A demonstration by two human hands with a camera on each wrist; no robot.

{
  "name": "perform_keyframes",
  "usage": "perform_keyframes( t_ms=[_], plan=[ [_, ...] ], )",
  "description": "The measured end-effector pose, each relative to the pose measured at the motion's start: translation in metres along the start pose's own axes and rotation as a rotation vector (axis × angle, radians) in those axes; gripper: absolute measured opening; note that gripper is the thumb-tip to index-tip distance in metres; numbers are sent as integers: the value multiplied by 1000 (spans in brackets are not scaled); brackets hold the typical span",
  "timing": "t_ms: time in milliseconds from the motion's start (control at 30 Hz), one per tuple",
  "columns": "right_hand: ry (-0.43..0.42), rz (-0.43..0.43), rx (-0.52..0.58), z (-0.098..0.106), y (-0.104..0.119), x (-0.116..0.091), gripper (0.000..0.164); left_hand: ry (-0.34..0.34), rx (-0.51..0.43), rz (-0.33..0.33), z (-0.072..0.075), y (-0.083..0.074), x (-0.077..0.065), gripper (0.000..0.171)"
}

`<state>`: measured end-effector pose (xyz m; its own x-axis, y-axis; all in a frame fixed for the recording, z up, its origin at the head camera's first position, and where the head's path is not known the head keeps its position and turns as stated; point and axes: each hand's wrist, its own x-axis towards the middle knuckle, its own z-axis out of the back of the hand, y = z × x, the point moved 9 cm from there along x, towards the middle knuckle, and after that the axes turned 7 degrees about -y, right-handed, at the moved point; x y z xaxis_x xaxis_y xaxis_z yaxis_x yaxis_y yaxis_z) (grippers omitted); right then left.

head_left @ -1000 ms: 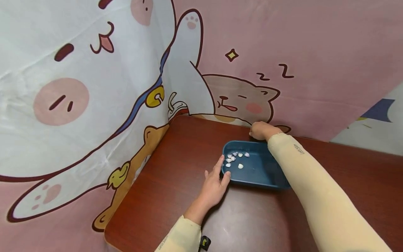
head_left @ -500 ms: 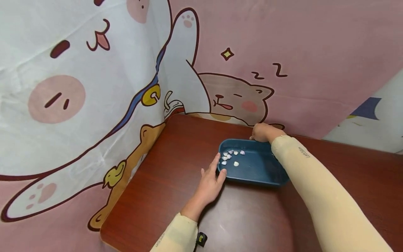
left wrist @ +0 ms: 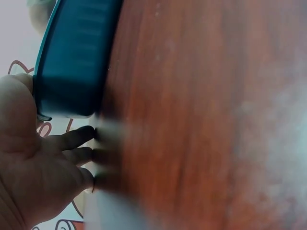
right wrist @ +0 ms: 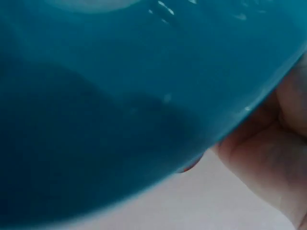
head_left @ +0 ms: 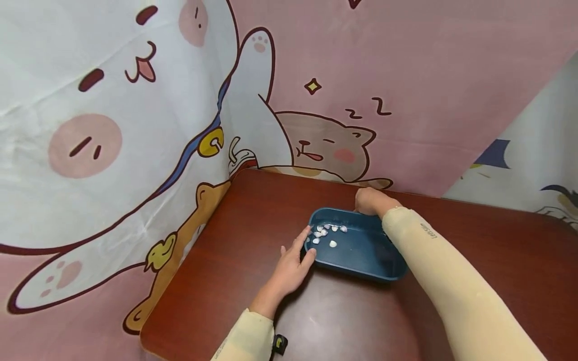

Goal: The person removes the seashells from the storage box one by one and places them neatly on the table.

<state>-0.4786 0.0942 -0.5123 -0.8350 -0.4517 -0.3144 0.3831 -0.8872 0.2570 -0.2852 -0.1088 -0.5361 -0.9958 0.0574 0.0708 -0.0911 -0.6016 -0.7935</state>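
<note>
A dark blue rectangular tray [head_left: 361, 253] stands on the brown table, with several small whitish shells [head_left: 332, 244] lying mostly in its left end. My left hand [head_left: 291, 268] rests against that end, the index finger and thumb at the rim. In the left wrist view, the other fingers [left wrist: 79, 155] stretch out beside the tray's wall [left wrist: 72, 62], their tips near the table. Bent at the far rim is my right hand [head_left: 372, 201], partly overlapping it. In the right wrist view, the tray wall hides most of its fingers, so I cannot tell what they hold.
The brown wooden table [head_left: 217, 286] extends in front of the tray and to both sides. A cloth [head_left: 406, 45] printed with cartoon animals hangs right behind and to the left of it. My right sleeve [head_left: 442, 271] covers the tray's right end.
My right hand has come slightly toward me, from just beyond the tray to its far rim. The left hand stays at the tray's left end. The head view has shifted a little.
</note>
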Motion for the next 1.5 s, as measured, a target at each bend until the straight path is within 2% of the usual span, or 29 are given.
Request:
perform_keyframes(
  t_ms=[133, 300, 433, 500, 567, 667, 733, 833, 900, 1000, 1067, 1167, 1267, 1400, 1500],
  plan=[
    [-51, -11, -12, 0, -1, -2, 17, -3, -3, -11, 1, -1, -1, 65],
    [-76, -27, -7, 0, -3, -7, 21, 0, -1, -15, 0, 0, -3, 65],
    [-113, -4, 20, 9, -2, -14, 13, -3, -1, -23, 2, -1, -4, 64],
    [-179, 20, 51, 22, -2, -19, 12, -6, 3, -21, 3, -1, -5, 64],
    [-281, 38, 88, 39, -10, -34, 16, -1, -4, -24, -1, -2, -5, 64],
    [-432, 45, 137, 60, -22, -65, 20, 3, -16, -27, -5, -3, -5, 65],
    [-479, 48, 168, 63, -23, -89, 21, 2, -29, -36, -6, -4, -6, 66],
    [-450, 79, 192, 47, -4, -117, 22, -21, -44, -82, -7, -1, -6, 66],
    [-379, 157, 188, 26, 22, -125, 23, -40, -58, -100, -4, -2, -6, 66],
    [-263, 263, 142, -12, 59, -124, 28, -50, -61, -108, -4, -5, -4, 66],
    [-228, 304, 91, -34, 83, -115, 33, -27, -56, -76, 2, -7, -7, 67],
    [-274, 281, -12, -54, 96, -104, 32, 35, -40, -45, -2, -6, -10, 69],
    [-354, 240, -46, -61, 99, -103, 25, 72, -35, -27, -6, -4, -13, 69],
    [-440, 268, -81, -63, 105, -112, 8, 71, -32, -35, -2, -7, -19, 69],
    [-469, 291, -105, -66, 108, -122, 3, 89, -23, -52, 1, -9, -25, 69]
  ],
)
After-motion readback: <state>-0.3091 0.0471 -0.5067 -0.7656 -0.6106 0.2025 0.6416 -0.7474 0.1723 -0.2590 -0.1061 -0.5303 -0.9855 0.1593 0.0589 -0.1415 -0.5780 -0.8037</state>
